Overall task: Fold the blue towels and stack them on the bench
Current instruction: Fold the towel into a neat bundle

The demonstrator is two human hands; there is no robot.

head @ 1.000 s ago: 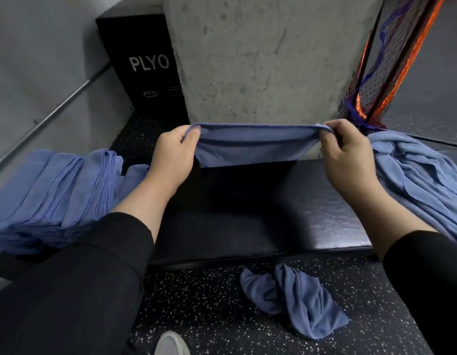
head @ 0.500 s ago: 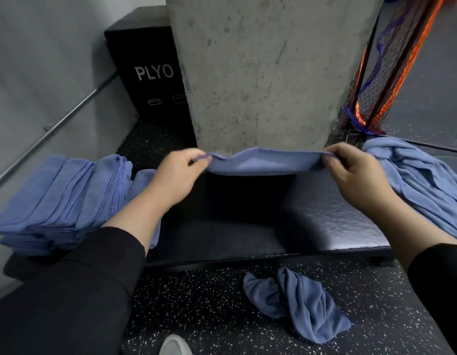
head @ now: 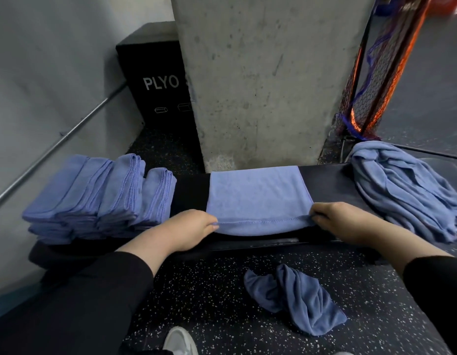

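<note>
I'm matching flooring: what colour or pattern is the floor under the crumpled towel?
Black with fine white speckles, seen in the head view around the crumpled towel on the floor.

The one camera is sitting on the person's head, looking forward and steeply down. It is hanging close over the bench (head: 332,180), taking in floor (head: 222,290) and pillar (head: 268,80).

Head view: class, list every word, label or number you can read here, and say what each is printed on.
"PLYO" in white capitals on the front of the black box behind the concrete pillar.
Two small white box outline icons sit below it; they hold no letters.
No other text is visible.
</note>
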